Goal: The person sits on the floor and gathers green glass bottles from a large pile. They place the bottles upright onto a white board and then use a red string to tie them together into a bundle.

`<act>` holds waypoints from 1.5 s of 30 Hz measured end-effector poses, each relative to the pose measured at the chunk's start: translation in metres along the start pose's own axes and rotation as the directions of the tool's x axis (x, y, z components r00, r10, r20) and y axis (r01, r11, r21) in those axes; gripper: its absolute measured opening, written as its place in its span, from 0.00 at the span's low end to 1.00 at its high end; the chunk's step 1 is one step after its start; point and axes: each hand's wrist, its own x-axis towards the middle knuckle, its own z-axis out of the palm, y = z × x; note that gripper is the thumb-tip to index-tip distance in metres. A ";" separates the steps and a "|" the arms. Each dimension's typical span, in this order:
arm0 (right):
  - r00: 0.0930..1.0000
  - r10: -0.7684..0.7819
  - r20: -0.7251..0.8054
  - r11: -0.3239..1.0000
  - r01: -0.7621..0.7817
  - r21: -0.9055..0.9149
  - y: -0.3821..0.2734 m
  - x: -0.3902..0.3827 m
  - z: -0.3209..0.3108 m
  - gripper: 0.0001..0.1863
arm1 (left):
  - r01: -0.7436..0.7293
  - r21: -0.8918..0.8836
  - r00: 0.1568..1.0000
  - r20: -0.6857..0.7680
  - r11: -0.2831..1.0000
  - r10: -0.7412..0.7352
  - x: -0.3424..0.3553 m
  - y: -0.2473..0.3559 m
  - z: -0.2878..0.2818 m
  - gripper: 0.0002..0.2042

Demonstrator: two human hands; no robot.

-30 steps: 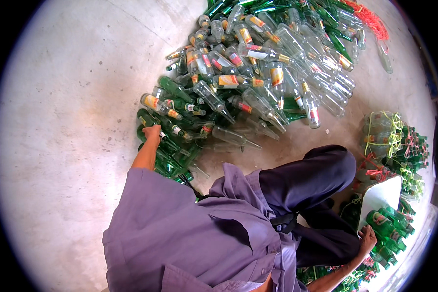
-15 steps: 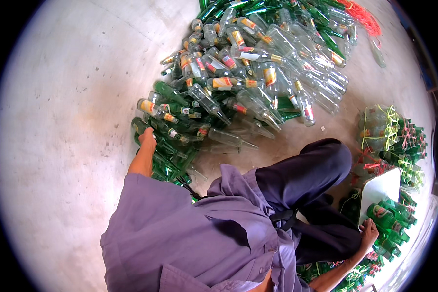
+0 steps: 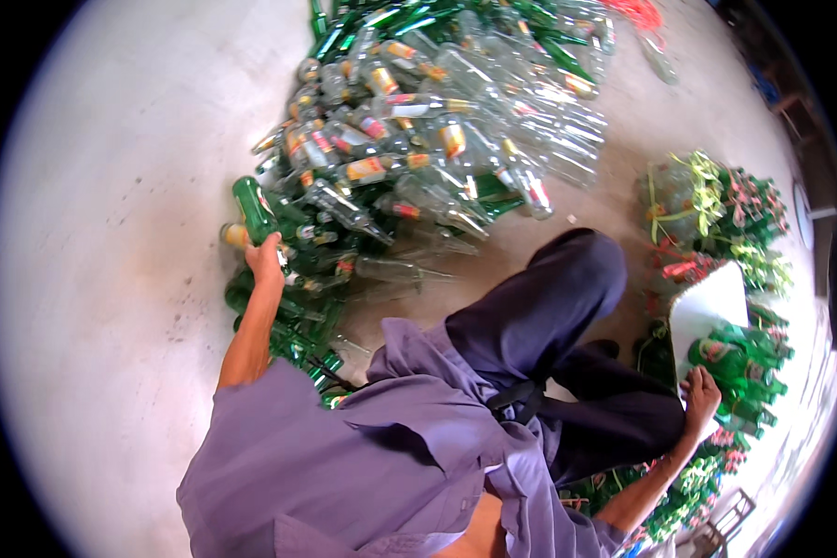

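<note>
My left hand (image 3: 266, 260) is closed round the neck end of a green glass bottle (image 3: 254, 206), whose base points away from me. That bottle is over the left edge of a large heap of loose bottles (image 3: 363, 167), clear glass with orange and red labels mixed with green ones. On my right, a white board (image 3: 707, 305) carries a group of green bottles (image 3: 730, 358) lying side by side. My right hand (image 3: 702, 400) rests at the board's near edge against these bottles, fingers curled; whatever they grip is hidden.
Bundles of bottles tied with yellow string (image 3: 688, 200) and red string (image 3: 684, 265) stand at the right. More tied green bottles (image 3: 693, 493) lie beyond my right forearm. Red string (image 3: 634, 11) is heaped at the far end. My bent knee (image 3: 591, 260) comes between heap and board.
My left hand has picked a green bottle up from the heap's left edge and raised it away from me. The whole view has shifted, while my right hand stays by the board.
</note>
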 end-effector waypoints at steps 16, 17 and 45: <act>0.767 -0.639 -0.051 0.762 0.641 0.091 -0.193 -0.137 0.110 0.28 | 0.797 0.000 0.069 0.993 0.604 -0.091 -0.334 0.198 0.336 0.14; 0.766 -0.640 -0.054 0.760 0.642 0.104 -0.194 -0.138 0.114 0.28 | 0.789 0.055 0.025 0.992 0.612 -0.121 -0.352 0.191 0.342 0.13; 0.907 -0.288 -0.309 0.950 0.228 -0.215 -0.080 -0.089 0.165 0.09 | 0.542 0.638 -0.315 0.758 0.547 -0.572 -0.454 0.006 0.361 0.12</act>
